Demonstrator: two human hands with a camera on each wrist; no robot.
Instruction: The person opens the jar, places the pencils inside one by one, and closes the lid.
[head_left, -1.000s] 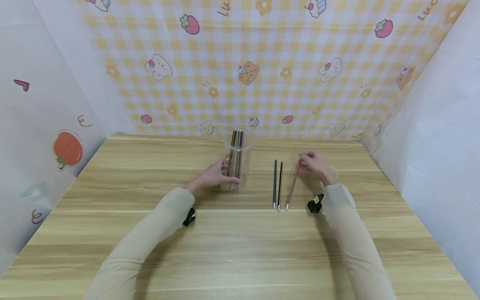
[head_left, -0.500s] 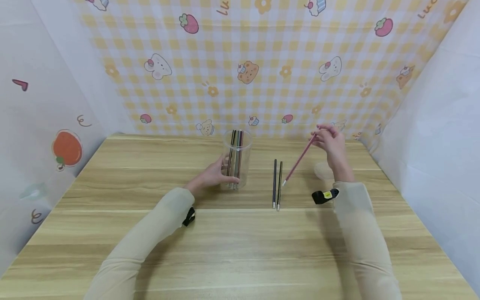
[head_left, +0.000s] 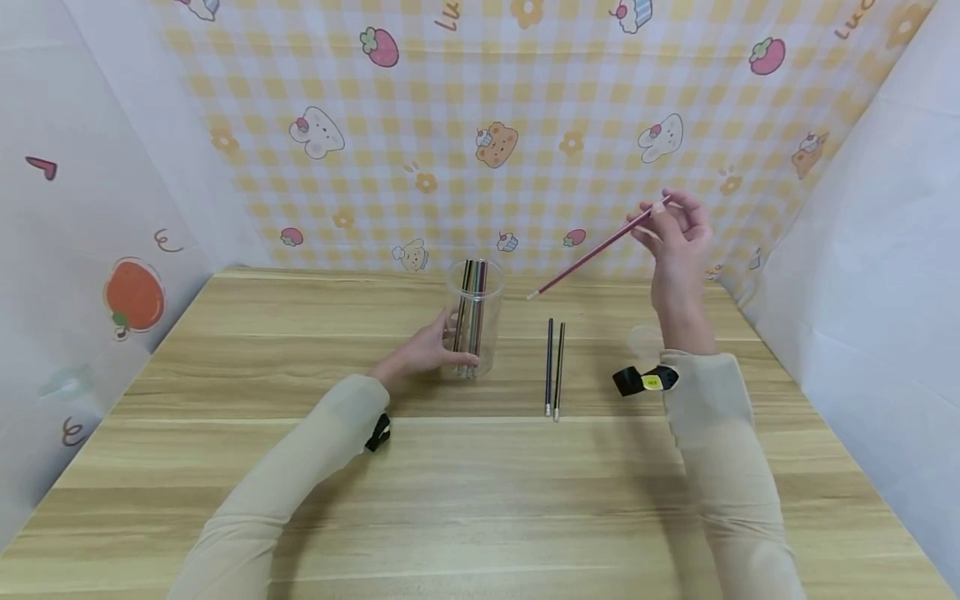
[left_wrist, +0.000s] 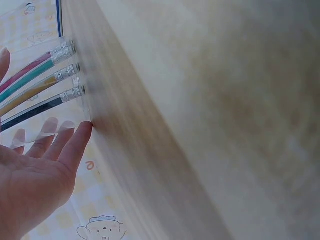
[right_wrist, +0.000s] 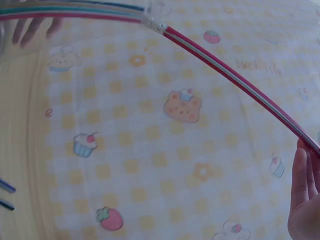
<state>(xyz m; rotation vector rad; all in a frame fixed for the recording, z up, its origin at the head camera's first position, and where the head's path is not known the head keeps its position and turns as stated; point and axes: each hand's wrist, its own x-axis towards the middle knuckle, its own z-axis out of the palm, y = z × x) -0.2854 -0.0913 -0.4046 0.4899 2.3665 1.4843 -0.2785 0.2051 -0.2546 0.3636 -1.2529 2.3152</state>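
**Fingers point(head_left: 657, 215) of the right hand point(head_left: 677, 258) pinch a red pencil point(head_left: 600, 247) above the tabletop point(head_left: 480, 500)**

Light wood grain runs across the broad tabletop, whose far edge meets a yellow-and-white gingham backdrop point(head_left: 525, 92) printed with strawberries, cupcakes, flowers, bears and rabbits. Plain white sheeting point(head_left: 885, 208) closes the right side; on the left, a white panel point(head_left: 67, 225) carries a heart and a large orange-red fruit.

Near the middle of the far half, a clear cup point(head_left: 489, 332) stands upright, several pencils point(head_left: 471, 312) leaning inside with their eraser ends down. The left hand point(head_left: 427, 348) holds it, thumb on the near side and fingers curved around behind.

The red pencil hangs in the air, slanting down leftward, its eraser end near the cup's rim but apart from it in the head view. A dark blue pencil point(head_left: 550, 367) and a black pencil point(head_left: 560, 371) lie side by side right of the cup, eraser ends toward the person. Beyond them sits a faint, clear round piece point(head_left: 643, 342), partly hidden by the right forearm. Beige sleeves point(head_left: 723, 467) cover both arms, with black devices point(head_left: 628, 381) at the wrists.
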